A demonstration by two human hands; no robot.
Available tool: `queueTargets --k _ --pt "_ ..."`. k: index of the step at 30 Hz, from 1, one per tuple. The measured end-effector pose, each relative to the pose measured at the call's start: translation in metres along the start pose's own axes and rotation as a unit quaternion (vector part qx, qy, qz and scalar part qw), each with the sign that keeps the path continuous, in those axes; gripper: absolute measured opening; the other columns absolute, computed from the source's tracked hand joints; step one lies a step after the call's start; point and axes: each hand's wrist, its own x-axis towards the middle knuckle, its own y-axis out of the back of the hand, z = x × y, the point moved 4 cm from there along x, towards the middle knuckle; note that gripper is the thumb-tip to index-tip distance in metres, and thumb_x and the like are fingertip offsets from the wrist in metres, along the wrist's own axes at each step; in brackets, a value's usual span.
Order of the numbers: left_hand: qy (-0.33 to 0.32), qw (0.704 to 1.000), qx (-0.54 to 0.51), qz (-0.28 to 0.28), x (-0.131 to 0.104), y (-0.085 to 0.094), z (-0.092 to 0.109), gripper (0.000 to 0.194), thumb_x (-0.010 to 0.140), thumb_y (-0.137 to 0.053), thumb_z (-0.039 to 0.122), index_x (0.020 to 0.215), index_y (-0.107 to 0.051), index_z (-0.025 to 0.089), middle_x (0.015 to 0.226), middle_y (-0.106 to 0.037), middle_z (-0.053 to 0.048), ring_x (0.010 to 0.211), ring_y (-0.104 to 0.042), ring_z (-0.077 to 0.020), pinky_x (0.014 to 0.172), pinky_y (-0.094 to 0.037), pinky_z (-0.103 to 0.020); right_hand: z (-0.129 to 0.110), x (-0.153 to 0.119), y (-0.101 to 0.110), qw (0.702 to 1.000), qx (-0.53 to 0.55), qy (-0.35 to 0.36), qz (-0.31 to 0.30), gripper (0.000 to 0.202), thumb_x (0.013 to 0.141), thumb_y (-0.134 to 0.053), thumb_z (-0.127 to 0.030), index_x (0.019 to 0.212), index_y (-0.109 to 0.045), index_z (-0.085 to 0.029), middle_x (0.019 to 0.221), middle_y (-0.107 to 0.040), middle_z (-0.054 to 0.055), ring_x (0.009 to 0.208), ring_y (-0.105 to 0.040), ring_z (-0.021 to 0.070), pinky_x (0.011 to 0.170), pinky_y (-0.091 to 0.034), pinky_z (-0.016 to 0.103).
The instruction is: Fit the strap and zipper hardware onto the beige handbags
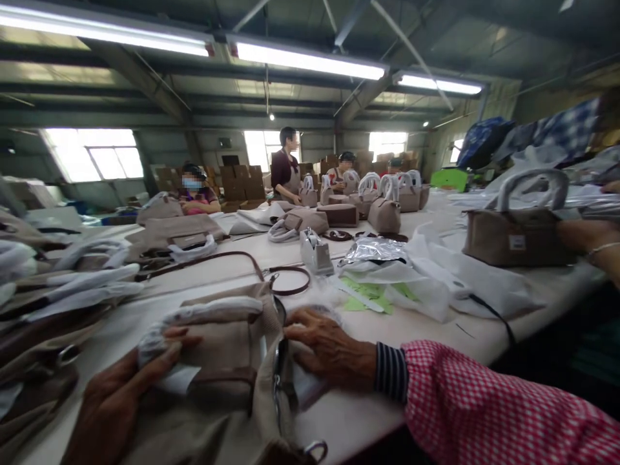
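A taupe handbag with brown trim lies tilted on the table in front of me, its zipped top partly open on the right side. My left hand grips it at the left, thumb and fingers closed by the white-wrapped handle. A small white tag hangs under those fingers. At the bag's zipper edge, my right hand has bent fingers hooked on the rim. Clear plastic shows beneath its palm. Part of the bag is blurred.
Taupe bags with wrapped handles pile up at left. A tape dispenser, a brown strap, green paper pieces and white plastic sheets lie ahead. At right, another person's hand touches a handbag. Several people work beyond.
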Motion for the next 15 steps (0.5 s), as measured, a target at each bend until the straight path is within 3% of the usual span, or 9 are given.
queueTargets --k 1,2,4,6,8,10,12,13,15 --pt "0.036 0.999 -0.022 0.008 0.004 -0.002 0.007 0.042 0.094 -0.055 0.061 0.113 -0.078 0.031 0.132 -0.074 0.000 0.133 -0.063 -0.0384 0.119 -0.047 -0.062 0.000 -0.003 0.000 1.000 0.000 0.009 0.010 0.027 0.090 -0.063 -0.014 0.116 -0.066 -0.019 0.141 -0.056 0.013 0.127 -0.050 0.0252 0.109 -0.041 0.040" --pt "0.034 0.999 -0.023 -0.023 0.009 -0.007 0.015 0.044 0.095 -0.057 0.058 0.121 -0.075 0.027 0.139 -0.070 -0.002 0.139 -0.057 -0.0378 0.123 -0.042 -0.059 -0.001 -0.004 0.001 1.000 -0.003 0.022 0.014 0.029 0.090 -0.062 -0.013 0.118 -0.066 -0.019 0.145 -0.053 0.012 0.129 -0.048 0.0258 0.111 -0.039 0.041" --pt "-0.001 0.999 0.024 -0.024 0.020 -0.010 0.026 0.044 0.094 -0.060 0.052 0.126 -0.068 0.023 0.141 -0.067 -0.007 0.135 -0.060 -0.0394 0.116 -0.049 -0.061 -0.002 -0.002 0.001 0.999 -0.008 0.048 -0.005 0.026 0.091 -0.059 -0.011 0.115 -0.065 -0.020 0.137 -0.058 0.011 0.120 -0.052 0.0238 0.106 -0.041 0.040" --pt "-0.087 0.990 0.114 0.008 0.027 -0.007 0.039 0.054 0.093 -0.064 0.043 0.141 -0.053 0.022 0.154 -0.054 -0.013 0.140 -0.054 -0.0405 0.111 -0.053 -0.058 -0.003 0.004 -0.001 0.997 -0.010 0.065 -0.039 0.019 0.092 -0.058 -0.013 0.110 -0.064 -0.019 0.119 -0.065 0.008 0.103 -0.055 0.0213 0.095 -0.044 0.037" --pt "-0.233 0.944 0.232 0.020 0.025 -0.008 0.063 0.062 0.094 -0.061 0.027 0.152 -0.040 0.023 0.167 -0.036 -0.014 0.153 -0.038 -0.0405 0.118 -0.045 -0.058 -0.004 0.012 -0.004 0.995 -0.024 0.077 -0.059 0.015 0.092 -0.061 -0.018 0.107 -0.063 -0.018 0.109 -0.066 0.007 0.096 -0.055 0.0216 0.090 -0.043 0.038" --pt "-0.397 0.856 0.328 -0.044 0.015 -0.018 0.093 0.064 0.094 -0.051 0.009 0.155 -0.041 0.028 0.171 -0.031 -0.010 0.160 -0.023 -0.0361 0.127 -0.029 -0.059 -0.007 0.021 -0.009 0.993 -0.046 0.097 -0.056 0.022 0.090 -0.065 -0.024 0.110 -0.062 -0.017 0.110 -0.066 0.009 0.098 -0.055 0.0239 0.089 -0.043 0.040" --pt "-0.509 0.773 0.344 -0.158 0.004 -0.034 0.122 0.064 0.093 -0.044 -0.001 0.149 -0.049 0.029 0.163 -0.046 -0.007 0.157 -0.031 -0.0281 0.129 -0.023 -0.055 -0.009 0.027 -0.015 0.991 -0.054 0.114 -0.035 0.030 0.088 -0.067 -0.028 0.115 -0.062 -0.016 0.116 -0.066 0.012 0.105 -0.055 0.0271 0.091 -0.042 0.043" --pt "-0.533 0.751 0.328 -0.210 0.001 -0.041 0.134 0.061 0.093 -0.042 -0.003 0.145 -0.053 0.027 0.155 -0.056 -0.007 0.151 -0.041 -0.0246 0.127 -0.026 -0.050 -0.009 0.028 -0.017 0.992 -0.051 0.115 -0.026 0.031 0.089 -0.067 -0.029 0.115 -0.062 -0.015 0.118 -0.066 0.013 0.107 -0.054 0.0280 0.091 -0.042 0.043" --pt "-0.514 0.751 0.296 -0.291 0.001 -0.055 0.151 0.047 0.093 -0.044 -0.003 0.130 -0.060 0.022 0.133 -0.069 -0.006 0.126 -0.060 -0.0211 0.116 -0.038 -0.041 -0.007 0.028 -0.021 0.993 -0.031 0.113 -0.022 0.028 0.089 -0.066 -0.027 0.113 -0.063 -0.014 0.119 -0.066 0.014 0.104 -0.055 0.0269 0.088 -0.044 0.040"
